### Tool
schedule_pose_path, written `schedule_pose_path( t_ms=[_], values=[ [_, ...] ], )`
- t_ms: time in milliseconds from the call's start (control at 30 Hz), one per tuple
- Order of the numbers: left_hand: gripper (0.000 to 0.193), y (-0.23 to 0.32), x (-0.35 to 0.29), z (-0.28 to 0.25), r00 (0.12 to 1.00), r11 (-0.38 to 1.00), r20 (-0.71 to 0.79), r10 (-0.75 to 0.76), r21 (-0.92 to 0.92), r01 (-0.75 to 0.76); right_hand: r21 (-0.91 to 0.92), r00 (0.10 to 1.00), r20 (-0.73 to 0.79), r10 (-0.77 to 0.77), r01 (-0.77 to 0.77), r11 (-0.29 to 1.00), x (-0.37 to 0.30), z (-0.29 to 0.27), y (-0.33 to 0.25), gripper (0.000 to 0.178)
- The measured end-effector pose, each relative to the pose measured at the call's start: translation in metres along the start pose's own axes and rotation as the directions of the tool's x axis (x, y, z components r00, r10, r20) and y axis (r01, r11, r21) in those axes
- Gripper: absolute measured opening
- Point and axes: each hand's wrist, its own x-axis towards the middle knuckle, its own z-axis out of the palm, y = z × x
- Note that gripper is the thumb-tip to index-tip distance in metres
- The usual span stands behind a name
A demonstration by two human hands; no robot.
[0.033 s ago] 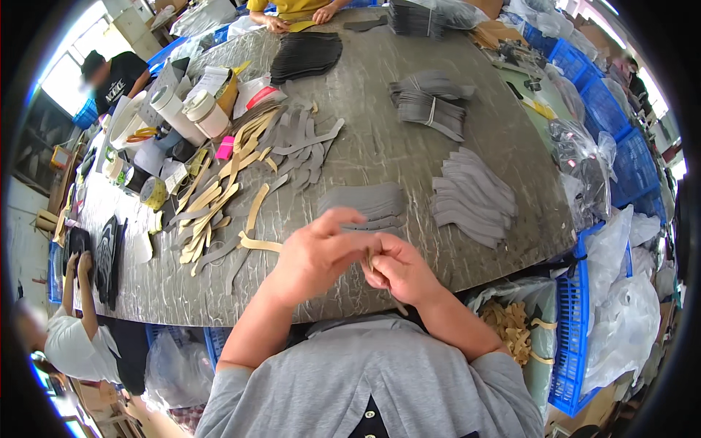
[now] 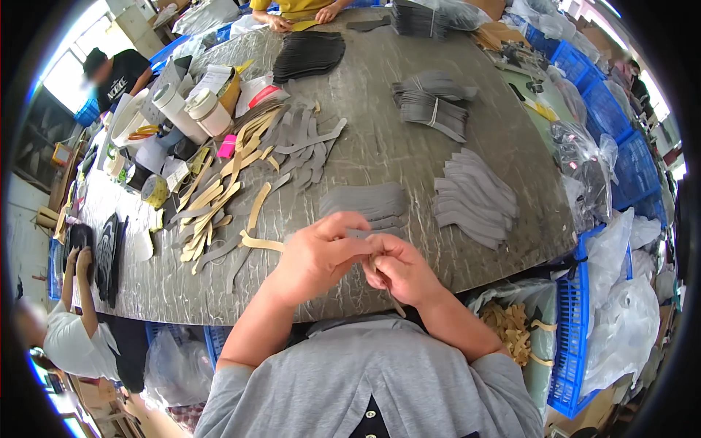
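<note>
In front of my chest, both hands meet over a thin curved strip (image 2: 358, 233), grey on the upper side. My left hand (image 2: 314, 259) pinches its grey end between thumb and fingers. My right hand (image 2: 401, 269) is closed on the strip's other part, and a narrow tan tail (image 2: 396, 306) hangs below the fingers. Whether the tail is the same piece or a backing peeled from it, I cannot tell. Just beyond my hands lies a row of overlapping grey curved pieces (image 2: 361, 201). A fanned stack of grey pieces (image 2: 476, 196) lies to the right.
Loose tan strips (image 2: 212, 201) and grey strips (image 2: 299, 142) cover the table's left side, near white jars (image 2: 208, 113). Farther back are a tied grey bundle (image 2: 434, 106) and a dark stack (image 2: 308, 57). Blue crates (image 2: 573, 343) line the right. Co-workers stand at the far and left edges.
My left index finger has come down and bent in toward the thumb, and more of the grey strip shows at the fingertips. My right hand stays nearly in place.
</note>
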Motion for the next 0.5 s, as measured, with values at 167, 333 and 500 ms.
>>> schedule_pose_path(
  t_ms=[167, 333, 500],
  values=[
    [0.014, -0.019, -0.025, -0.004, 0.961, 0.946, -0.033, -0.274, -0.189, 0.264, 0.296, 0.927, -0.262, -0.269, 0.343, 0.892, -0.001, -0.027, -0.026, 0.017],
    [0.004, -0.048, -0.050, -0.026, 0.616, 0.560, -0.012, -0.788, -0.430, 0.708, -0.001, 0.812, -0.468, -0.349, 0.395, 0.919, -0.034, -0.092, -0.067, 0.008],
    [0.005, -0.058, -0.050, -0.018, 0.598, 0.495, 0.141, -0.789, -0.429, 0.756, -0.207, 0.906, -0.423, -0.029, -0.065, 0.976, -0.018, -0.060, -0.022, 0.035]
  ],
)
